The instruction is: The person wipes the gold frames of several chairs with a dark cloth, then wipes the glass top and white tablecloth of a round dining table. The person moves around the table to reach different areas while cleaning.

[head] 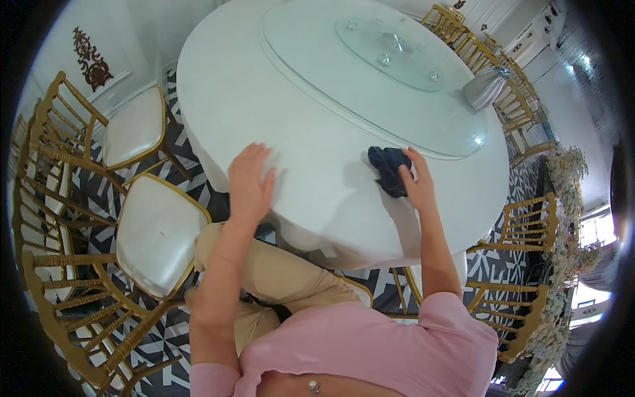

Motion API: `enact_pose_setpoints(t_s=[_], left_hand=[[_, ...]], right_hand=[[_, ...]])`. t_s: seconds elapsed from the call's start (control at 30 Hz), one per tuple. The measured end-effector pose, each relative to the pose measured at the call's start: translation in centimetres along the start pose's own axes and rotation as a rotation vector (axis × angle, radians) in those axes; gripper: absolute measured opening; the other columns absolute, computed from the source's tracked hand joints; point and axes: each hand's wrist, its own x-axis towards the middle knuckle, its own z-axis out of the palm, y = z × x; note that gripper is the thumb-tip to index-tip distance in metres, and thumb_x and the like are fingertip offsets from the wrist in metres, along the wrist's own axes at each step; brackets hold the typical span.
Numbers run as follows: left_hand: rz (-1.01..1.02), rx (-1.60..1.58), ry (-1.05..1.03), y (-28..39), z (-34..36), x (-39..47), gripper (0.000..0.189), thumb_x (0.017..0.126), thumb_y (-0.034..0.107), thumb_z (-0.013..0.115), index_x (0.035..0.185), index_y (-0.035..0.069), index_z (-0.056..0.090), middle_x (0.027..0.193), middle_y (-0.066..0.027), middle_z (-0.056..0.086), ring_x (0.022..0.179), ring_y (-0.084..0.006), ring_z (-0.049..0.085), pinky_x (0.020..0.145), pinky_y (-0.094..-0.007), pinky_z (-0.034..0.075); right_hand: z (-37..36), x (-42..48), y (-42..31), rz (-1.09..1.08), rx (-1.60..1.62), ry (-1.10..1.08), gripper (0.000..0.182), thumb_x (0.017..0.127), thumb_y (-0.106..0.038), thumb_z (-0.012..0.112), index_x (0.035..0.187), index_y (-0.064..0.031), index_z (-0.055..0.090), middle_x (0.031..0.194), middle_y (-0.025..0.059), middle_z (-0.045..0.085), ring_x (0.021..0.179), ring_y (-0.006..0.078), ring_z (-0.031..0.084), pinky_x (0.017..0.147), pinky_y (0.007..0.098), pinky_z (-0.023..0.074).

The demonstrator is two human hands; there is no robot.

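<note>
A crumpled dark navy cloth (389, 171) is gripped in my right hand (419, 178) at the near right of a round table with a white tablecloth (317, 193). Its folds hang out to the left of my fingers, just short of the glass turntable's near rim. My left hand (250, 181) is over the tablecloth's near left edge, fingers slightly apart, holding nothing. Whether its fingertips touch the cloth cannot be told. The large glass turntable (317, 64) covers the far part of the table.
A smaller glass disc with metal knobs (387, 59) sits on the turntable. A silvery pitcher-like vessel (486, 89) stands at its right rim. Gold chairs with white seats (154, 238) crowd the left, and another gold chair (531, 223) is at the right. Pale flowers (565, 183) line the right side.
</note>
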Motion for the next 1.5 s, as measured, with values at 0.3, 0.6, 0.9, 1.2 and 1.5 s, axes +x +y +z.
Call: enact_pose_setpoints(t_s=[0.3, 0.6, 0.9, 1.2, 1.5], left_hand=[[-0.101, 0.034, -0.170, 4.1, 0.9, -4.1, 0.057, 0.077, 0.025, 0.061, 0.126, 0.001, 0.043, 0.136, -0.0159, 0.038, 0.129, -0.0348, 0.029, 0.107, -0.0493, 0.016], [-0.112, -0.095, -0.105, 2.9, 0.3, -4.2, 0.054, 0.074, 0.015, 0.063, 0.123, 0.002, 0.045, 0.132, -0.0153, 0.043, 0.126, -0.0343, 0.035, 0.104, -0.0464, 0.024], [-0.147, -0.140, 0.099, 2.3, 0.5, -3.2, 0.048, 0.073, 0.008, 0.058, 0.119, 0.002, 0.047, 0.128, -0.0152, 0.046, 0.120, -0.0347, 0.041, 0.099, -0.0450, 0.030], [-0.098, -0.204, 0.214, 3.1, 0.4, -3.0, 0.043, 0.076, 0.009, 0.057, 0.117, 0.003, 0.049, 0.126, -0.0131, 0.048, 0.118, -0.0330, 0.043, 0.096, -0.0432, 0.032], [-0.055, -0.230, 0.268, 3.2, -0.5, -3.3, 0.037, 0.077, 0.009, 0.055, 0.113, 0.002, 0.050, 0.124, -0.0153, 0.050, 0.116, -0.0348, 0.045, 0.095, -0.0438, 0.034]], right_hand=[[10.0, 4.3, -6.1, -0.119, -0.106, -0.346, 0.055, 0.079, -0.020, 0.064, 0.127, -0.0061, 0.042, 0.137, 0.0211, 0.031, 0.121, 0.0382, 0.039, 0.097, 0.0403, 0.0375], [28.5, 16.8, -13.2, -0.370, -0.137, -0.232, 0.046, 0.081, -0.024, 0.062, 0.120, -0.0034, 0.049, 0.129, 0.0232, 0.040, 0.110, 0.0397, 0.046, 0.094, 0.0424, 0.0390], [26.7, 11.7, -14.8, -0.726, 0.180, -0.500, 0.046, 0.073, -0.017, 0.066, 0.115, -0.0042, 0.051, 0.126, 0.0161, 0.045, 0.108, 0.0351, 0.047, 0.094, 0.0402, 0.0377], [5.0, -1.9, -7.7, -0.414, -0.026, -0.697, 0.053, 0.067, -0.005, 0.066, 0.117, -0.0079, 0.050, 0.133, 0.0165, 0.040, 0.123, 0.0365, 0.038, 0.104, 0.0444, 0.0294], [7.2, -1.9, -10.8, -0.508, -0.073, -0.714, 0.059, 0.066, -0.007, 0.070, 0.120, -0.0077, 0.048, 0.133, 0.0179, 0.038, 0.122, 0.0366, 0.037, 0.101, 0.0439, 0.0329]])
